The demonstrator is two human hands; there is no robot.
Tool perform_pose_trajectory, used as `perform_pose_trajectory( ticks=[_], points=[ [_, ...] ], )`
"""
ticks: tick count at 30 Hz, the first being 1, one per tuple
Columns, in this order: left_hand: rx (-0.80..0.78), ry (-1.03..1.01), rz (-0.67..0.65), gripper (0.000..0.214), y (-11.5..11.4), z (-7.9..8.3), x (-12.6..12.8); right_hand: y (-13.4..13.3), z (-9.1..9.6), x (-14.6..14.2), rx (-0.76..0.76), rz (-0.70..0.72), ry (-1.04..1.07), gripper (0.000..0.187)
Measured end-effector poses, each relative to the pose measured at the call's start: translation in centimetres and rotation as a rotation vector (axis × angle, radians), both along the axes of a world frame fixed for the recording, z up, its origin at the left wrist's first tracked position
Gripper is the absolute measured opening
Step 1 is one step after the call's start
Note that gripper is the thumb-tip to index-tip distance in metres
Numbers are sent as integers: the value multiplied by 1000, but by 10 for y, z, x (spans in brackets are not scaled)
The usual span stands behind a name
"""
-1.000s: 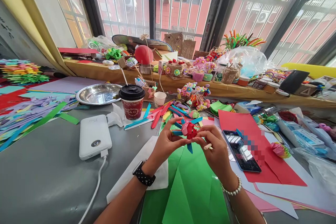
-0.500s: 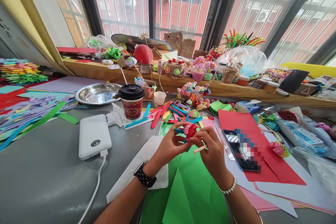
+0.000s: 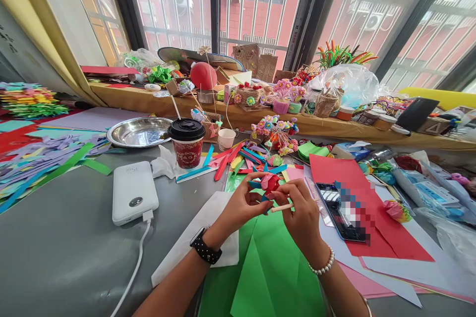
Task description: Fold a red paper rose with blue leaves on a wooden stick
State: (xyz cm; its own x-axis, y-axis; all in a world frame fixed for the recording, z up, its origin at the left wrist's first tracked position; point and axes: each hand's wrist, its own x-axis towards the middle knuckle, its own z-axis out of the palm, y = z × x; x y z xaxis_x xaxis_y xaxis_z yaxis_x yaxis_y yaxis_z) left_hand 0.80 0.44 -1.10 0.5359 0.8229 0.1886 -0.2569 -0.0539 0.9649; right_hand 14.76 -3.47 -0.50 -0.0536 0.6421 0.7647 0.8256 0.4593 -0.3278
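Both my hands are raised over a folded green paper sheet (image 3: 271, 267) on the grey table. My left hand (image 3: 240, 205), with a black watch on the wrist, pinches a small red paper flower with blue strips (image 3: 268, 183). My right hand (image 3: 303, 213), with a pearl bracelet, grips the flower from the right and holds a thin wooden stick (image 3: 281, 207) between its fingers. The fingers of both hands are closed around the flower.
A white power bank (image 3: 134, 192) with its cable lies left. A lidded red coffee cup (image 3: 187, 142) and a steel dish (image 3: 139, 132) stand behind it. A phone (image 3: 340, 210) rests on red paper (image 3: 357, 188) at right. Paper strips and craft flowers crowd the sill.
The wooden stick in my right hand has swung out from a short stub to lie nearly level, pointing left. Both hands sit slightly lower and closer together around the flower.
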Motion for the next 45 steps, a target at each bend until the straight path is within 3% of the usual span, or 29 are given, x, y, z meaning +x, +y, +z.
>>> perform_pose_trajectory(
  ticks=[28, 36, 40, 45],
  points=[
    [-2, 41, 0, 48, -2, 2, 0, 0, -3, 0, 131, -113, -36, 10],
    [22, -4, 81, 51, -2, 5, -1, 0, 4, 4, -19, 80, 53, 14],
    [-25, -105, 130, 57, 1, 7, -1, -2, 6, 12, -46, 138, 237, 47],
    [-47, -230, 98, 52, 3, 9, -2, -4, 13, 21, -82, 242, 403, 29]
  ],
)
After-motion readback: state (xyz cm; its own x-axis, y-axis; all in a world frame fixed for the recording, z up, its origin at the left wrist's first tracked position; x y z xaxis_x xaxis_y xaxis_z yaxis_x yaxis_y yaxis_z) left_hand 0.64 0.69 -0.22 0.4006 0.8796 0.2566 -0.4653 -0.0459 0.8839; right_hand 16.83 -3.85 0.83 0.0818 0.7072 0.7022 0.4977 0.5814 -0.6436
